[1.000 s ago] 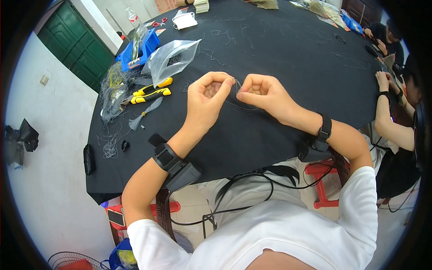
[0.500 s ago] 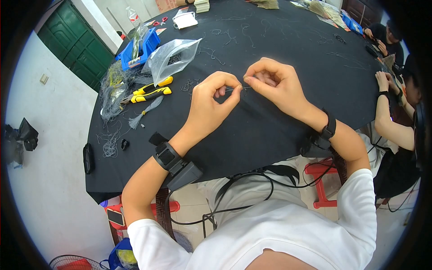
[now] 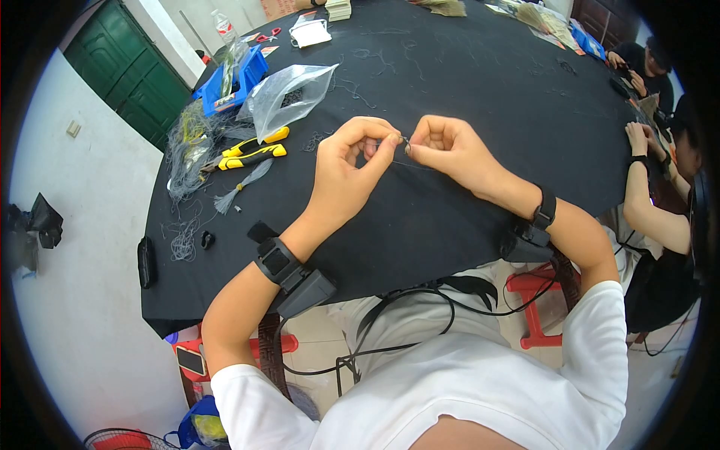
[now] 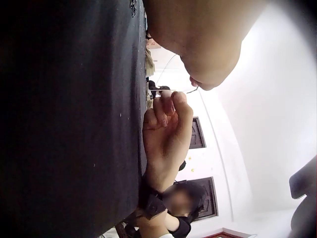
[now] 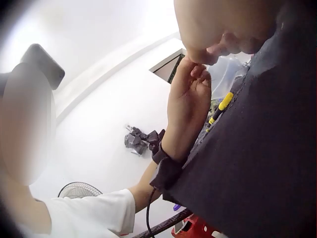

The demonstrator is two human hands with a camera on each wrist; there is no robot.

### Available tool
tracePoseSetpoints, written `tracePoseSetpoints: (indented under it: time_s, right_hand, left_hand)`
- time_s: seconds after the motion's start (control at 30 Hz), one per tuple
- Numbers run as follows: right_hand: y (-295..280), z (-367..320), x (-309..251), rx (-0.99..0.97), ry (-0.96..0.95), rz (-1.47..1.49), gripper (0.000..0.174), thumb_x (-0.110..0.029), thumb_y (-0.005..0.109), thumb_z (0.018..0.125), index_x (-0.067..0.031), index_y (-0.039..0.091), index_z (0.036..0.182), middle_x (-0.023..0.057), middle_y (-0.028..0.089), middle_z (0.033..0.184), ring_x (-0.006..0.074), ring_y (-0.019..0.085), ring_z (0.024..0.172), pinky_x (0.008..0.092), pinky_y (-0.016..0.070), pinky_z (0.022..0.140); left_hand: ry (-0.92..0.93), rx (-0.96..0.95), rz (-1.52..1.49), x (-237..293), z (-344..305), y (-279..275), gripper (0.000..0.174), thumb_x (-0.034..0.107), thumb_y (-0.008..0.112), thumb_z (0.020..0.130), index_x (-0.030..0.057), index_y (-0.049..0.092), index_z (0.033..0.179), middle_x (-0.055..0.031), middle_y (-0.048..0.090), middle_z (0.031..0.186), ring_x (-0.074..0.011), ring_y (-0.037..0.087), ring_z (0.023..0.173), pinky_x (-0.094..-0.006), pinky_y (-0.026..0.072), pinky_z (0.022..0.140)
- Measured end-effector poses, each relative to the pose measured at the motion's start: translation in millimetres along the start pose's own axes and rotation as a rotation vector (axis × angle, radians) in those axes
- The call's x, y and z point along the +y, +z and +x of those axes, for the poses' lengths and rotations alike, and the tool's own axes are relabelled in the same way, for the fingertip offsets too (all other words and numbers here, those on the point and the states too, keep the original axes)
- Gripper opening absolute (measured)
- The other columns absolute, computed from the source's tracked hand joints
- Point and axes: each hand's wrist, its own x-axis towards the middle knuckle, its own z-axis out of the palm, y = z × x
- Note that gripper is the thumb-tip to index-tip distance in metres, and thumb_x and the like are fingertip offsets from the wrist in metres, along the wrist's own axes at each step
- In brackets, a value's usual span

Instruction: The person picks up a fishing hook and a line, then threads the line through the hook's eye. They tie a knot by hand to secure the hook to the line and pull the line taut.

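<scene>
Your left hand (image 3: 349,169) and right hand (image 3: 442,146) meet fingertip to fingertip just above the black surface (image 3: 480,90), near its middle. Both are curled. Each pinches an end of a grey strand (image 3: 402,140) between thumb and forefinger. The strand is very fine; only a short bit shows between the two pinches. How it runs beyond them I cannot tell.

Left wrist view: your right hand's fingers are bunched together at the tips, with the heel of the hand close to the cloth. Right wrist view: your left hand is raised, fingertips closed toward your right.

To your left on the surface, well apart from the hands:
- clear plastic bag (image 3: 289,90), lying open
- yellow-and-black pliers (image 3: 251,154), just beside the bag
- blue tray (image 3: 247,75), beyond the bag
- tangle of threads (image 3: 187,150) at the surface edge
- small grey tassel (image 3: 238,187), near the pliers

Loose thread ends lie scattered over the cloth. Another person's forearm (image 3: 649,202) rests at the far right edge.
</scene>
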Motion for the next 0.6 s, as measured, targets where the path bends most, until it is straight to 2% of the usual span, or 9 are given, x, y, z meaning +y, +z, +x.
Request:
tracePoseSetpoints:
  time_s: [0.13,0.33,0.47,0.57,0.6]
  right_hand:
    - [7.6,-6.5,-5.2,-0.100,-0.005,0.026,0.010,-0.009,0.062,0.084,-0.0037,0.054,0.081,-0.0057,0.051,0.071,-0.0017,0.044,0.061,0.0154,0.0336,0.052]
    - [10.7,-13.1,-22.2,-0.007,-0.225,-0.373,0.006,-0.007,0.063,0.078,-0.0037,0.058,0.077,-0.0051,0.047,0.063,0.0017,0.036,0.053,0.0186,0.0296,0.048]
    - [4.4,-8.8,-28.8,0.082,-0.449,-0.556,0.007,-0.007,0.065,0.076,-0.0040,0.060,0.080,-0.0026,0.048,0.063,0.0046,0.035,0.051,0.0202,0.0289,0.047]
    - [-6.2,-3.0,-31.3,0.140,-0.447,-0.559,0.008,-0.009,0.065,0.076,-0.0041,0.060,0.081,-0.0026,0.048,0.063,0.0049,0.033,0.050,0.0202,0.0285,0.047]
    - [-10.4,-1.9,-31.0,0.120,-0.434,-0.570,0.005,-0.005,0.062,0.079,-0.0033,0.060,0.083,-0.0049,0.048,0.067,0.0011,0.032,0.054,0.0176,0.0263,0.049]
  left_hand:
    - [-0.046,0.081,-0.011,-4.2,-0.2,-1.5,0.007,0.001,0.058,0.085,-0.0030,0.062,0.090,-0.0063,0.061,0.094,-0.0054,0.053,0.079,-0.0187,0.0419,0.070]
    - [-0.061,0.091,0.056,-5.1,-0.1,-2.5,0.007,0.001,0.059,0.084,-0.0027,0.063,0.088,-0.0049,0.062,0.091,-0.0054,0.053,0.077,-0.0182,0.0408,0.067]
    - [0.011,-0.002,0.245,1.4,0.1,-3.2,0.006,0.000,0.062,0.081,-0.0013,0.065,0.086,-0.0039,0.063,0.089,-0.0052,0.051,0.075,-0.0188,0.0393,0.064]
    - [0.049,-0.074,0.227,4.6,0.2,-0.5,0.007,0.000,0.062,0.080,-0.0005,0.065,0.086,-0.0040,0.063,0.089,-0.0054,0.050,0.074,-0.0193,0.0389,0.064]
    - [0.061,-0.096,0.225,7.0,0.6,-0.4,0.007,0.000,0.062,0.080,-0.0004,0.065,0.086,-0.0043,0.063,0.090,-0.0056,0.050,0.074,-0.0193,0.0390,0.064]
